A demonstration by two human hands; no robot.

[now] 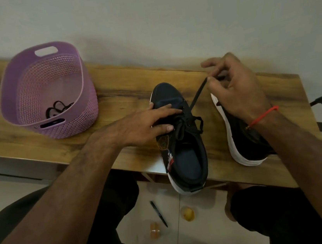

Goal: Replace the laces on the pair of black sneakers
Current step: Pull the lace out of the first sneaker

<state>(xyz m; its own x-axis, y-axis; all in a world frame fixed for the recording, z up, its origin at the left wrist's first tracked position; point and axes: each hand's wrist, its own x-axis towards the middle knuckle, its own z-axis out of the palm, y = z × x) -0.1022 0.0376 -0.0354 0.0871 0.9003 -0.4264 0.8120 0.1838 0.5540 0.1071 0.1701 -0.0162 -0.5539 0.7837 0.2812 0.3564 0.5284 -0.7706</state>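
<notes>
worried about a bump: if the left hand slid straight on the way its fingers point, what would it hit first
Probably the taut black lace above the sneaker under the left hand, then the second sneaker; depth is unclear.

Bare forearms, red thread bracelet (right wrist), dark trousers

No text, number or brand name can be read anywhere; the nearer black sneaker carries a small gold-edged emblem on its side and a red-and-white tag below it, both too blurred to make out any lettering; nothing else bears a label or sign.
</notes>
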